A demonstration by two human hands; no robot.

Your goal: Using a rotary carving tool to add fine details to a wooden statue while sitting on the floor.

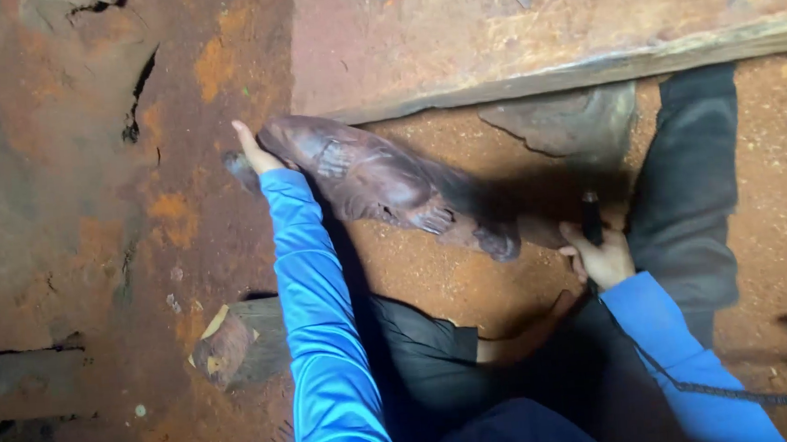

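Head view, left hand [255, 152] flat on brown wood carving [381, 180], right hand [602, 254] closed round dark tool [590, 215], possibly a chisel.

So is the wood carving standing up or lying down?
Lying down: the wood carving rests lengthwise on the dirt ground, left hand at its end.

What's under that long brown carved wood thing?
The carved wood piece lies on reddish sawdust-covered ground. The left hand steadies its far end; the right hand holds a dark tool by its near end. Its dark shadow hides whatever is directly underneath.
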